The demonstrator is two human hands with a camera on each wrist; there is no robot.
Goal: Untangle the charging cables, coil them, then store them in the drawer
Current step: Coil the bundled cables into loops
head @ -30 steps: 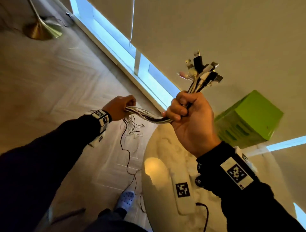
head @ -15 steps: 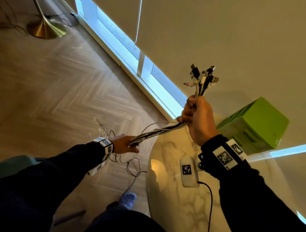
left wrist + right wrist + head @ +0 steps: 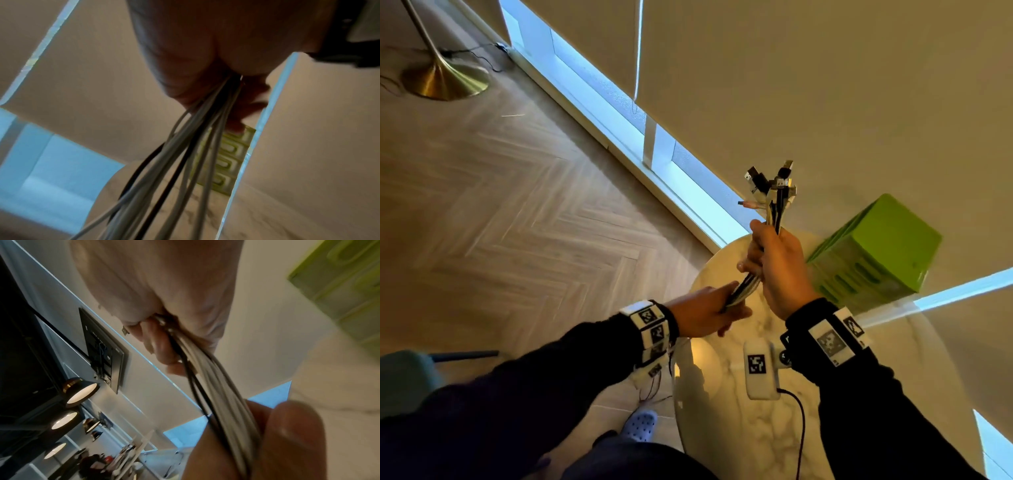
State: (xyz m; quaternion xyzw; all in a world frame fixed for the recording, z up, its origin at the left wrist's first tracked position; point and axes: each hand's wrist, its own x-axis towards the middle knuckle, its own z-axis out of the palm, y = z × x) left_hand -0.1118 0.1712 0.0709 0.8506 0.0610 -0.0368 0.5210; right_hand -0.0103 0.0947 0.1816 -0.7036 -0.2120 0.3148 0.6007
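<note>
Several white and black charging cables (image 3: 774, 195) are gathered in one bundle, with their plugs fanned out upward. My right hand (image 3: 777, 263) grips the bundle upright just below the plugs, above the far edge of the table. Right beneath it, my left hand (image 3: 705, 311) grips the same bundle (image 3: 744, 287), the two hands nearly touching. In the left wrist view the loose cable lengths (image 3: 185, 162) trail down from my left hand (image 3: 185, 56). The right wrist view shows my right hand (image 3: 164, 288) closed round the strands (image 3: 218, 386). A green drawer unit (image 3: 876, 253) stands behind my right hand.
A round marble table (image 3: 739, 438) is under my hands, with a white tagged device (image 3: 758, 366) and its black cord on it. Left of it lie wooden floor, a brass lamp base (image 3: 445, 80) and a teal seat (image 3: 404, 380). My shoe (image 3: 640, 425) is by the table.
My left hand went out down-left along the bundle, then came back up to just under my right hand. My right hand turned the plugs more upright.
</note>
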